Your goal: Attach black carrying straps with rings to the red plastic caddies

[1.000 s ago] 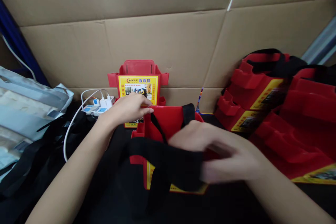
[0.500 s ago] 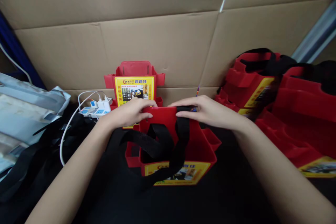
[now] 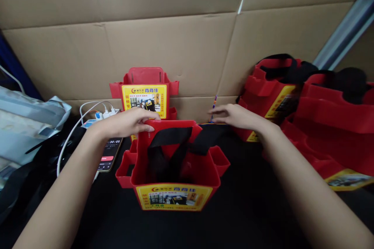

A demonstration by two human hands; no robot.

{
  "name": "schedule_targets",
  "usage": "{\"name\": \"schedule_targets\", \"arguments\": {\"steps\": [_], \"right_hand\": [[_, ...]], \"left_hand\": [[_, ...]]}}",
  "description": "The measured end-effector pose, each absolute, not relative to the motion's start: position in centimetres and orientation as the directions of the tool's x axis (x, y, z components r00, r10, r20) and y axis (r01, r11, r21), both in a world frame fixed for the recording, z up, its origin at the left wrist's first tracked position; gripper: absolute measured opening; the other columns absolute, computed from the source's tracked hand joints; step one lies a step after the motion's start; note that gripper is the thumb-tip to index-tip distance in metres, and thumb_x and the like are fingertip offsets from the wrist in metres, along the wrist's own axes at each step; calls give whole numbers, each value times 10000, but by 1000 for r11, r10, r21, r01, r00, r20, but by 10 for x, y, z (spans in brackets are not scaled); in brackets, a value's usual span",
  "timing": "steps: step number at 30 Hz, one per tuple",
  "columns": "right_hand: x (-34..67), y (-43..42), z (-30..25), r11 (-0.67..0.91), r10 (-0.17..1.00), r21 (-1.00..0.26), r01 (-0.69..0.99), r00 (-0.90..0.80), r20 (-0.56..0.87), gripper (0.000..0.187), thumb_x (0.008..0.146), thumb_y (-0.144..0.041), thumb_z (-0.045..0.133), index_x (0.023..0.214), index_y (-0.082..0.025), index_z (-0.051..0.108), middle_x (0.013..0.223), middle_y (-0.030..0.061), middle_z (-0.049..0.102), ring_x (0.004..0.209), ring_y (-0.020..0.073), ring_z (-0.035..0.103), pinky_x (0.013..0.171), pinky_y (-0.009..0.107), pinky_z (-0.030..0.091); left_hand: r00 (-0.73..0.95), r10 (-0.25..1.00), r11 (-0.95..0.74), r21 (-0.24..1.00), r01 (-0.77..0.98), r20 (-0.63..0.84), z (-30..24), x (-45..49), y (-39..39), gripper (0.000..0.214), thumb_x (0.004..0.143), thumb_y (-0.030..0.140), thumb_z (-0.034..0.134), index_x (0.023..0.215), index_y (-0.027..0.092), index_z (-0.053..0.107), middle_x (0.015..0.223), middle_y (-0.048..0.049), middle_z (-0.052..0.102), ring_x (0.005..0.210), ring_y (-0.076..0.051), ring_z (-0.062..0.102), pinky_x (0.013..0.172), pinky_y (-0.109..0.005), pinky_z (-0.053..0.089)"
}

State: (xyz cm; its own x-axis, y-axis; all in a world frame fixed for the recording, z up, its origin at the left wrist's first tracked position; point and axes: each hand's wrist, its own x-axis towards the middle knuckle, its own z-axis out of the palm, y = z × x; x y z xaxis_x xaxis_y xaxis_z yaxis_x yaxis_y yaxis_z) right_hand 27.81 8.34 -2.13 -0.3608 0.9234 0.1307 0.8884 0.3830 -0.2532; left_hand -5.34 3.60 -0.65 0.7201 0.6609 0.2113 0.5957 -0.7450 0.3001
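Observation:
A red plastic carrier (image 3: 175,171) with a yellow label (image 3: 173,197) stands on the black table in front of me. A black strap (image 3: 172,144) lies folded inside it and trails out to the right. My left hand (image 3: 128,121) grips the carrier's back rim at its left corner, fingers curled over the edge. My right hand (image 3: 233,116) hovers just right of the back rim, fingers bent, near the strap's end; whether it pinches the strap I cannot make out.
Another red carrier (image 3: 144,91) stands upright against the cardboard wall (image 3: 187,39). A stack of red carriers with black straps (image 3: 309,101) lies at the right. A phone (image 3: 111,153) and a white power strip with cables (image 3: 99,116) sit left, beside grey bags (image 3: 26,124).
The carrier has turned so its label faces me and sits lower in view. My right hand has moved right, off the rim, drawing the strap sideways. The phone is now uncovered.

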Motion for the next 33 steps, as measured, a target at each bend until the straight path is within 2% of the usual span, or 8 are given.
{"name": "schedule_targets", "arguments": {"steps": [3,6,13,19,24,27,31,33], "right_hand": [[251,63,-12,636,682,-504,584,-731,16,490,773,-375,552,1237,-222,510,1211,24,560,1087,176,524,912,277,407],[238,56,-12,608,603,-637,474,-797,-18,379,791,-389,523,1054,-140,633,1004,53,654,920,178,591,829,282,442],[228,67,-26,754,564,-496,430,-811,155,282,826,-335,460,858,-131,653,1028,77,600,915,151,556,837,278,409],[249,77,-38,597,777,-351,722,-629,27,179,746,-273,549,789,-155,678,786,81,657,793,216,604,743,320,441],[245,68,-25,665,696,-403,629,-718,27,456,701,-308,621,1147,-215,587,1173,47,581,1069,237,527,892,320,407],[233,63,-20,716,586,-470,516,-810,5,391,805,-352,497,1162,-215,575,1222,11,551,1101,193,511,941,295,380],[248,77,-35,411,890,-257,874,-446,-94,290,784,-277,488,987,-191,676,972,69,671,893,237,616,802,337,454],[261,84,-40,289,947,-176,941,-308,-92,335,702,-215,564,1013,-152,669,957,136,666,867,286,621,762,381,462]], "left_hand": [[722,663,-741,313,594,200,-6,-53,35,167,816,225,519,958,164,581,823,-16,597,703,-112,509,645,-220,397],[716,674,-730,316,607,183,-5,-53,34,166,817,233,523,957,166,582,848,-18,604,728,-117,520,655,-220,394],[733,656,-744,319,587,182,-4,-53,34,147,824,222,510,940,161,577,822,-9,595,710,-108,510,647,-217,382],[743,645,-749,342,568,179,-5,-54,36,110,808,217,523,882,154,575,770,0,584,668,-100,496,596,-209,366],[738,644,-753,337,565,203,-5,-54,37,126,798,217,530,899,162,583,755,6,572,656,-96,485,591,-208,359],[747,638,-757,330,564,187,-5,-54,37,123,800,215,527,897,163,579,750,8,567,651,-95,479,591,-208,353],[745,645,-749,335,571,171,-3,-53,35,88,805,211,514,850,152,561,718,14,558,628,-92,471,563,-203,341],[742,649,-746,332,577,169,-3,-52,34,74,806,203,511,838,152,554,728,13,559,643,-94,474,577,-204,348]]}}
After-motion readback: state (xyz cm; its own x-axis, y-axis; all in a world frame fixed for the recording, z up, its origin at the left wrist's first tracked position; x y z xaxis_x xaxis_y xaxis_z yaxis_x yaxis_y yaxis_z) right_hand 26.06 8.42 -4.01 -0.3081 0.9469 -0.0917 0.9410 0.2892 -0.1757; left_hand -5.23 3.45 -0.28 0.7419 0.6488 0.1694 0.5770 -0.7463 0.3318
